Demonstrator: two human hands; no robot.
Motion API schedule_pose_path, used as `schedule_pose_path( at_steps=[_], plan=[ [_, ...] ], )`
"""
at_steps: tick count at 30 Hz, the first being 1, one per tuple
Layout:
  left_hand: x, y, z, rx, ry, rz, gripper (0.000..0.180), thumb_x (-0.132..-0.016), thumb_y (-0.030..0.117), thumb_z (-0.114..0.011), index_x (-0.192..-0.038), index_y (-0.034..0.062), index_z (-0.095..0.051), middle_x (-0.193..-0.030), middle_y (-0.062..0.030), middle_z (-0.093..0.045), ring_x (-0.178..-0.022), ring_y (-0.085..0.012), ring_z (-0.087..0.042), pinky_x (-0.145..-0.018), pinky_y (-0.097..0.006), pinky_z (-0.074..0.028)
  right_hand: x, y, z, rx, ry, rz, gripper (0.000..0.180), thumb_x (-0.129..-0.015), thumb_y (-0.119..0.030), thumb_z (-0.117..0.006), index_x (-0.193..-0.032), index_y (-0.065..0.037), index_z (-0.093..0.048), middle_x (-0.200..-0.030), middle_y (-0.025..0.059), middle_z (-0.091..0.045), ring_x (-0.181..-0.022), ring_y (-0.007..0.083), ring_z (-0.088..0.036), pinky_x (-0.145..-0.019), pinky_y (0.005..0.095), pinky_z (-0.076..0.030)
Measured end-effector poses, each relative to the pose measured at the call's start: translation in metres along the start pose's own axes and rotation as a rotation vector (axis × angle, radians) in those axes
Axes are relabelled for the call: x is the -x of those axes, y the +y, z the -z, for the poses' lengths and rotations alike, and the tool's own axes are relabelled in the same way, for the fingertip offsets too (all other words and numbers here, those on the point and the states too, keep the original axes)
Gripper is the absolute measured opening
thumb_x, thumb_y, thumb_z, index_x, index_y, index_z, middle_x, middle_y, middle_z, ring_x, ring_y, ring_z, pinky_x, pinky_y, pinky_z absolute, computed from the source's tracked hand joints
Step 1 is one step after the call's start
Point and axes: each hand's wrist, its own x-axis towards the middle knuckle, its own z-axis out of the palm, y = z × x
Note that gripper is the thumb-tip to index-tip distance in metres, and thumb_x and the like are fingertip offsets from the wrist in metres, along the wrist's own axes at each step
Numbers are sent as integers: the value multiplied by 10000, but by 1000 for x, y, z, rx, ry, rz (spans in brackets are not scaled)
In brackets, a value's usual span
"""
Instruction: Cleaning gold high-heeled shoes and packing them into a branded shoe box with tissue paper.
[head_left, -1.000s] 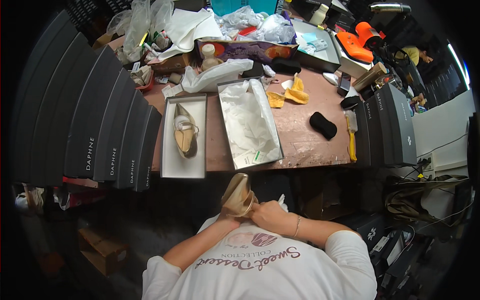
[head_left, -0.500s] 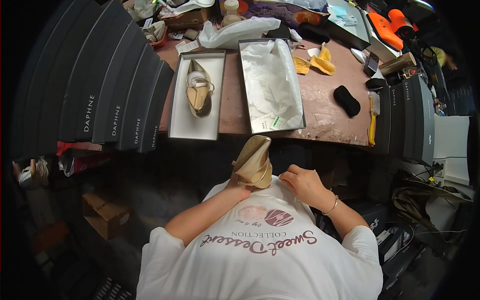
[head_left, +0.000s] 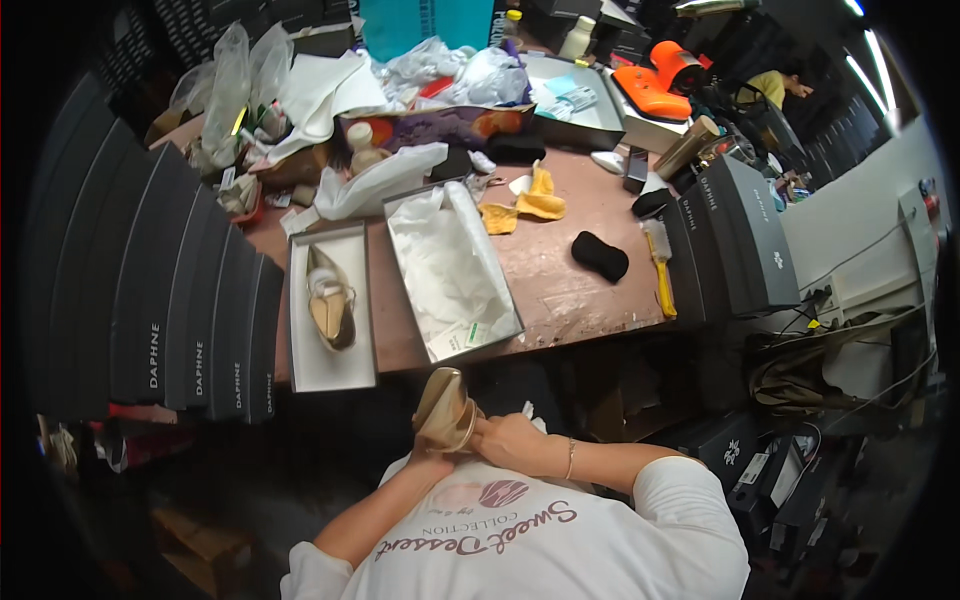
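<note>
Close to my chest, a gold pointed shoe (head_left: 438, 412) stands toe up, gripped from below by my left hand (head_left: 432, 462). My right hand (head_left: 508, 441) has its fingers drawn together against the right side of the shoe, by the strap. What sits between those fingertips is hidden; a small white piece sticks up behind the knuckles. On the table, the matching gold shoe (head_left: 330, 302) lies in a shallow white-lined box part (head_left: 302, 372). Beside it is an open grey box (head_left: 508, 340) with crumpled white tissue paper (head_left: 445, 270) and tags inside.
Dark shoe boxes (head_left: 180, 300) are stacked at the left, and more boxes (head_left: 735, 235) stand at the right. A yellow-handled brush (head_left: 661, 268), a black pad (head_left: 600, 257) and yellow cloths (head_left: 538, 200) lie on the pinkish table (head_left: 560, 310). Bags and an orange tool (head_left: 655, 88) sit farther back.
My right hand has moved left from beside the shoe onto its side. The view has tilted up and turned right, showing more of the table's back.
</note>
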Motion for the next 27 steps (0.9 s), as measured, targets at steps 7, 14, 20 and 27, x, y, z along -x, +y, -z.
schedule_pose_path(
  at_steps=[7,14,20,27],
  plan=[
    [-4,-5,9,27,84,29,400,-962,369,-377,-1215,106,-541,-1192,-100,-581,-1108,-242,-562,-954,-410,-470,-1,-2,-33,80,-2,-17,124,-740,-124,-570,-750,-40,-661,-834,97,-596,-629,222,-633,-479,336,-511],
    [9,1,-7,55,66,18,356,-950,335,-418,-1192,110,-551,-1159,-80,-598,-1054,-207,-585,-935,-379,-475,-9,-3,-31,100,107,52,115,-732,-125,-581,-709,-40,-655,-783,125,-618,-607,242,-642,-478,337,-507],
    [-9,-2,16,39,-2,-13,354,-888,394,-497,-1104,125,-579,-1095,-115,-606,-1016,-274,-587,-911,-462,-476,-6,-4,-5,35,68,64,123,-730,-125,-585,-702,-31,-659,-781,129,-617,-633,246,-656,-476,343,-505],
    [8,2,2,-120,-179,-16,314,-954,298,-414,-1152,95,-548,-1125,-102,-590,-1034,-231,-573,-909,-395,-488,0,-4,-9,72,-38,3,127,-735,-133,-587,-700,-37,-662,-799,107,-618,-641,242,-654,-470,357,-502]
  ],
)
